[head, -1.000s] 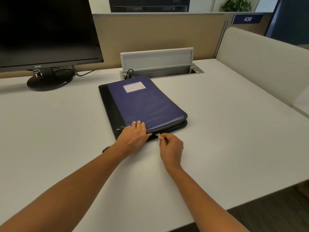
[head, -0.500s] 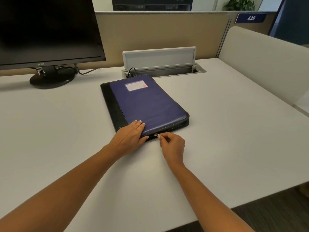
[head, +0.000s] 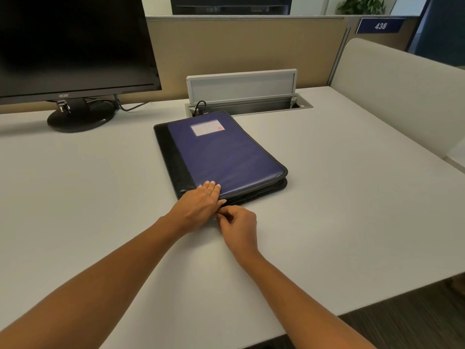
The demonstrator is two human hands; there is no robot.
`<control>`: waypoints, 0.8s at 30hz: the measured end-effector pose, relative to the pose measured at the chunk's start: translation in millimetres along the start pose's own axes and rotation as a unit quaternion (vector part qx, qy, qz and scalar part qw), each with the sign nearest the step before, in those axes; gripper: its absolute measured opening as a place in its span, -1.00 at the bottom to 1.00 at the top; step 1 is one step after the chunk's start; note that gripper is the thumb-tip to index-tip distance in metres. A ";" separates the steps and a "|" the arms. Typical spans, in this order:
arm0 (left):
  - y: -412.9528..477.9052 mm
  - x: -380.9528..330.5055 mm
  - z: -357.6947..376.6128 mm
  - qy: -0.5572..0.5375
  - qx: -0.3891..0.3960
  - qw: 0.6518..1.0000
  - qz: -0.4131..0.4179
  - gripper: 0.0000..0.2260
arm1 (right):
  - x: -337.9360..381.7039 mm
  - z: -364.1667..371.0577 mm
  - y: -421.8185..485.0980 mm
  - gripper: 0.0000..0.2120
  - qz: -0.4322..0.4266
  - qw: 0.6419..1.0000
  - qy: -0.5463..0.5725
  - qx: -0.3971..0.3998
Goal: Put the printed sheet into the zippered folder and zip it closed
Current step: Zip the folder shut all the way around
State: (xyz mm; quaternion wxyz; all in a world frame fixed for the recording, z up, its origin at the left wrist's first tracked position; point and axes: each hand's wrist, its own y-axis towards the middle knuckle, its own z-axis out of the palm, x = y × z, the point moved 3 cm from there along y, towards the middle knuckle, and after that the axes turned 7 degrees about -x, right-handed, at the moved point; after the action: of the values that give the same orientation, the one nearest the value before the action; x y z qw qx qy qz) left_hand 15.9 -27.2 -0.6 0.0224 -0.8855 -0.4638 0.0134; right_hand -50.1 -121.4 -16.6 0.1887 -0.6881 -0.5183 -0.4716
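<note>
R hand (head: pixel 237 222), nearest, knuckles up, thumb and forefinger curled in a pinch at near edge of folder (head: pixel 226 152), apparently on the zip pull, hidden under the fingers; L hand (head: pixel 201 205) just beside it lies flat, fingers straight and together, pinning the near-left corner. Folder stretches away from both hands: padded, soft-covered, prob. light, likely to skid unless held down; sheet not visible, presumably inside

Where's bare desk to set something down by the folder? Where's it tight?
Free: desk between monitor stand and folder; wider patch from folder to the side partition. Crowded: folder's near edge, where left hand presses the cover and right hand pinches at the zipper; open cable box right behind it.
</note>
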 end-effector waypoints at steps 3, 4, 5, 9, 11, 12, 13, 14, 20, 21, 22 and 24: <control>0.1 0.2 0.3 0.002 0.005 1.000 0.000 -0.47 | -2.0 -2.7 2.8 -0.83 0.001 1.000 0.001 -0.001; 0.4 0.5 0.2 0.001 0.006 1.000 0.000 -0.47 | -2.7 -3.4 3.7 -0.83 0.000 1.000 0.001 0.000; 0.7 0.7 0.3 0.000 0.006 1.000 0.000 -0.48 | -3.6 -4.7 4.6 -0.83 0.001 1.000 0.001 -0.002; 1.0 0.8 1.4 -0.002 0.009 1.000 -0.003 -0.48 | -11.0 -15.7 12.7 -0.88 0.015 0.999 0.007 -0.035; 1.6 1.0 2.0 0.003 0.007 1.000 -0.005 -0.48 | -15.4 -22.4 17.5 -0.88 0.024 0.998 0.004 -0.053; 1.8 1.0 2.0 0.007 0.005 1.000 -0.004 -0.48 | -17.9 -25.8 20.2 -0.88 0.029 0.998 0.002 -0.062; 1.7 0.9 1.8 0.011 0.003 1.000 -0.003 -0.48 | -20.9 -29.3 23.0 -0.88 0.036 0.997 0.002 -0.070; 1.7 0.9 1.6 0.016 -0.001 1.000 -0.001 -0.48 | -24.4 -33.2 26.0 -0.88 0.045 0.996 0.002 -0.076; 1.3 1.3 1.7 0.042 -0.017 0.999 0.010 -0.49 | -41.2 -52.6 42.6 -0.89 0.086 0.991 0.002 -0.101; 1.0 1.3 1.9 0.042 -0.016 0.999 0.011 -0.49 | -43.1 -55.1 44.7 -0.89 0.090 0.991 0.000 -0.103; 0.8 1.3 2.0 0.042 -0.017 0.999 0.012 -0.49 | -45.6 -58.7 47.5 -0.88 0.096 0.989 -0.002 -0.109; -0.7 2.5 2.3 0.039 -0.015 0.999 0.013 -0.49 | -52.9 -68.7 55.2 -0.87 0.114 0.986 -0.006 -0.123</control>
State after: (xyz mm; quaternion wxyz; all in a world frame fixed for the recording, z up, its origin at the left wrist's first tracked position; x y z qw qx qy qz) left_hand 16.6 -24.7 -2.9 0.0268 -0.8915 -0.4513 -0.0282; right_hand -33.0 -222.7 -15.3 0.1517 -0.7634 -0.3760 -0.5028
